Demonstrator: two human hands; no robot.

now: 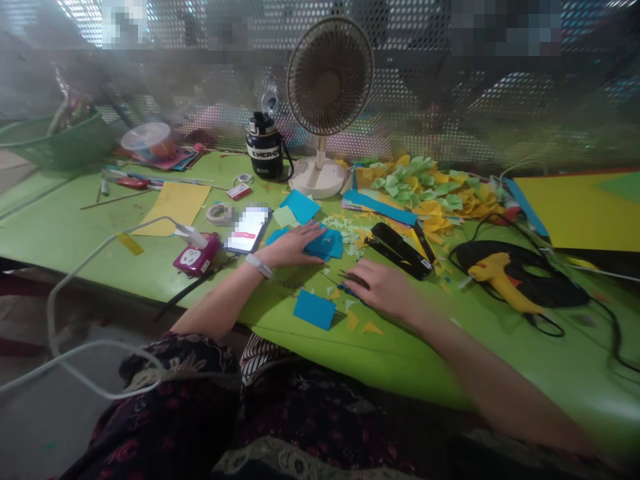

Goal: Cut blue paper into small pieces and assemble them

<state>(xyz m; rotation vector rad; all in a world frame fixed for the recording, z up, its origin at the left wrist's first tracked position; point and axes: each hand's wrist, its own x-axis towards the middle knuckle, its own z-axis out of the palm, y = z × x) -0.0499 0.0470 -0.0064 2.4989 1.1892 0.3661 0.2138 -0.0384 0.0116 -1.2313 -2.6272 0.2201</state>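
Note:
My left hand (294, 245) lies flat with its fingers stretched over a loose pile of blue paper pieces (330, 243). To its right, my right hand (383, 285) is curled down at the table around a pair of scissors (356, 280), mostly hidden under the fingers. Between my hands and the table edge rests a single blue paper rectangle (315, 309). Small yellow offcuts (370, 327) lie beside it. Just beyond my right hand is a black stapler (400, 251). A phone (249, 229) with a lit screen sits left of my left hand.
A fan (330, 77) and a black bottle (265, 148) stand at the back. Yellow and green paper shapes (425, 183) are heaped behind the stapler. A yellow glue gun (505, 280) with its cord lies right. A purple plug adapter (197, 257) trails a white cable at left.

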